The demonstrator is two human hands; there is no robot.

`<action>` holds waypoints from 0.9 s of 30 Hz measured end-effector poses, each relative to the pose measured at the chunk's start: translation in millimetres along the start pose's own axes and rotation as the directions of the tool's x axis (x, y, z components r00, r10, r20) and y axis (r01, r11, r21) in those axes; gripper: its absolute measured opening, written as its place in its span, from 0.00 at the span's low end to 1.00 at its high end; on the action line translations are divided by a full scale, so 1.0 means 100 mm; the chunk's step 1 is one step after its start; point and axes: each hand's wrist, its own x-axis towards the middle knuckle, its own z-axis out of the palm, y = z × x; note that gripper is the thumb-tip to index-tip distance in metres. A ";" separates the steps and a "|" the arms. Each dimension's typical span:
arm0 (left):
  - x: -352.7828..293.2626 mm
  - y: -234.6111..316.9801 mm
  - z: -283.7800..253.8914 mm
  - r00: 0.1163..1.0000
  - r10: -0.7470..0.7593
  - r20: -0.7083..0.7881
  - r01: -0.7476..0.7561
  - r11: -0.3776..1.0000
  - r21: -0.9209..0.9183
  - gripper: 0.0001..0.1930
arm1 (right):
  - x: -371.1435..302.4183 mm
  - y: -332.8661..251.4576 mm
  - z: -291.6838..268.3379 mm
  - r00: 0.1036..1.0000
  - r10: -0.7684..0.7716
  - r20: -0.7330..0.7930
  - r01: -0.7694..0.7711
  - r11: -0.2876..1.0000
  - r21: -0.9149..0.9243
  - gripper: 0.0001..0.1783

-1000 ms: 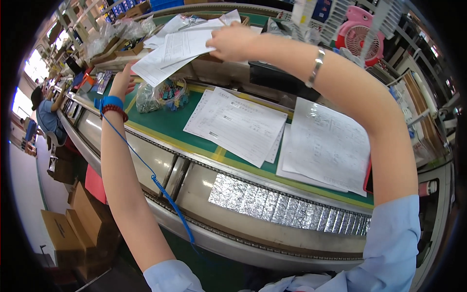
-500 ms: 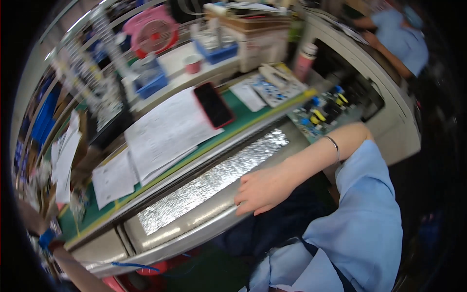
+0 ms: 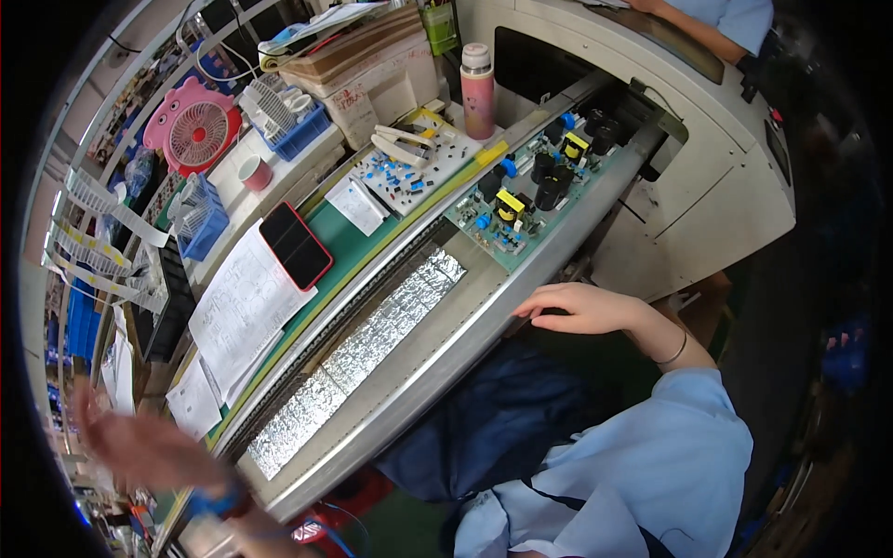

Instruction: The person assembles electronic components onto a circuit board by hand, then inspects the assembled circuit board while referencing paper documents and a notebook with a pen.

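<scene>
From where I stand, the board [image 3: 532,210] lies component side up on the conveyor [image 3: 446,321], at the end beside the machine [image 3: 716,191]. The right hand [image 3: 584,309] is empty, fingers loosely bent, near the outer edge of the rail [image 3: 567,244] and close to the board; contact with the rail cannot be confirmed. The left hand [image 3: 153,451] is blurred, well apart from the board; I cannot tell its grip. Foil [image 3: 358,363] lies along the conveyor, near the board. Step in hand, by judgement: positioning at the board, no grasp made. Next move calls for holding bare edges, clear of tall components.
</scene>
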 end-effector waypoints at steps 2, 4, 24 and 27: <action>-0.65 0.86 0.81 0.834 -0.472 0.286 0.543 0.795 -0.270 0.12 | -0.17 0.13 -0.13 0.999 0.031 -0.035 -0.031 1.000 -0.002 0.16; -0.89 1.49 1.24 0.580 -0.511 0.635 0.775 0.587 -0.234 0.12 | -0.25 0.23 -0.25 0.988 0.017 -0.156 -0.021 1.000 -0.019 0.16; -1.70 2.43 2.58 -0.351 0.072 0.934 0.892 -0.278 0.357 0.06 | -0.40 0.78 -1.07 0.768 0.128 -0.628 -0.141 0.990 0.029 0.10; -1.69 2.33 2.45 -0.364 0.051 0.930 0.895 -0.257 0.365 0.08 | -0.21 0.83 -1.21 0.649 0.085 -0.756 -0.098 0.995 0.028 0.11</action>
